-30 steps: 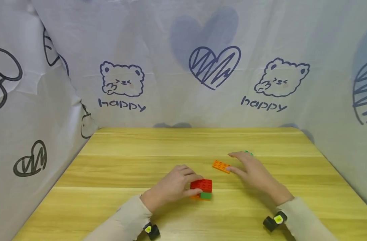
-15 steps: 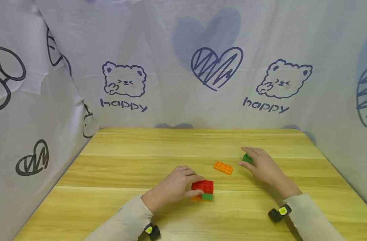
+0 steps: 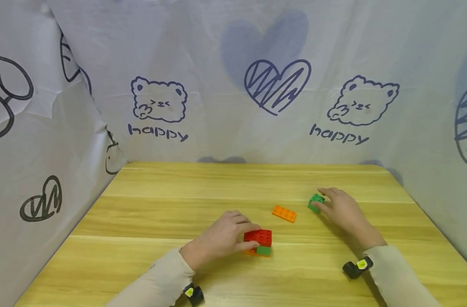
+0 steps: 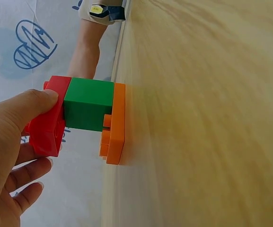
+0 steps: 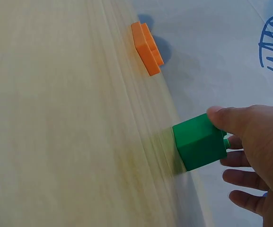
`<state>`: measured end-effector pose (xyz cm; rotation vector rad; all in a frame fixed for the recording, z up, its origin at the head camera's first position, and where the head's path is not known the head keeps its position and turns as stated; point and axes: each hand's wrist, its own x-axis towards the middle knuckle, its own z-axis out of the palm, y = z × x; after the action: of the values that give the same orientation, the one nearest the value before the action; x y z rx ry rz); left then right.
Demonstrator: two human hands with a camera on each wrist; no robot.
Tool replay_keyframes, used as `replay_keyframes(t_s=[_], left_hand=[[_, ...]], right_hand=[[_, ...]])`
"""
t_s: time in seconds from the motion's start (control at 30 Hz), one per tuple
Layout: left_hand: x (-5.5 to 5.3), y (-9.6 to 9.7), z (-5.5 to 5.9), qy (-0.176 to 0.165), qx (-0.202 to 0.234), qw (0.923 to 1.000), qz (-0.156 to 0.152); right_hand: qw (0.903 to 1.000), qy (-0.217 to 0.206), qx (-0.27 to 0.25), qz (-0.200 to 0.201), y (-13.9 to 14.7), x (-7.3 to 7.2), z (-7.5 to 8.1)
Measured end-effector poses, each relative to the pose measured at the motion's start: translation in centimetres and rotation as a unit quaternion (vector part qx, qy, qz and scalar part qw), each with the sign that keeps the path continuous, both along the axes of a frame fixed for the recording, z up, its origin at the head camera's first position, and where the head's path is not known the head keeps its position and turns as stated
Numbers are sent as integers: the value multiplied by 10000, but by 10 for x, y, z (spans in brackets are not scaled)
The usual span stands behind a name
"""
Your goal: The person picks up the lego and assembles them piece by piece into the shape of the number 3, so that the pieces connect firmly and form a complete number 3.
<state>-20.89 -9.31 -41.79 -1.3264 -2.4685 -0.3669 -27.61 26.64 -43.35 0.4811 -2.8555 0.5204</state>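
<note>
My left hand holds a small stack by its top brick, thumb in front and fingers behind. The stack has a red brick on top, a green brick in the middle and a thin orange studded brick underneath, resting on the table. Farther right, my right hand is around a separate green brick standing on the table. Its thumb touches the near side; the index fingertip is partly hidden behind the brick. A loose thin orange brick lies studs up between the hands.
The wooden table runs back to a white cloth with printed hearts and bears. Similar cloth hangs along the left side. Each sleeve carries a black strapped device.
My right hand has moved from beside the loose orange brick to the separate green brick, its thumb coming onto that brick. The left hand and its stack stay in place.
</note>
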Motion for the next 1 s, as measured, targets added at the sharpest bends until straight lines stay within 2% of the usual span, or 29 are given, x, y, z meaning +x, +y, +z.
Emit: replay_keyframes(t_s=[0.4,0.57,1.0], left_hand=[[-1,0,-1,76,103,9999,-70],[0,0,-1,-36,31,10000,0],[1,1,0,21,41,10000,25]], right_hand=[[9999,-95,-111,-85,-1,-2,-2],[9998,-113,-165,-91,-4,0,-1],[9989,172,-429,46,-14,8,10]])
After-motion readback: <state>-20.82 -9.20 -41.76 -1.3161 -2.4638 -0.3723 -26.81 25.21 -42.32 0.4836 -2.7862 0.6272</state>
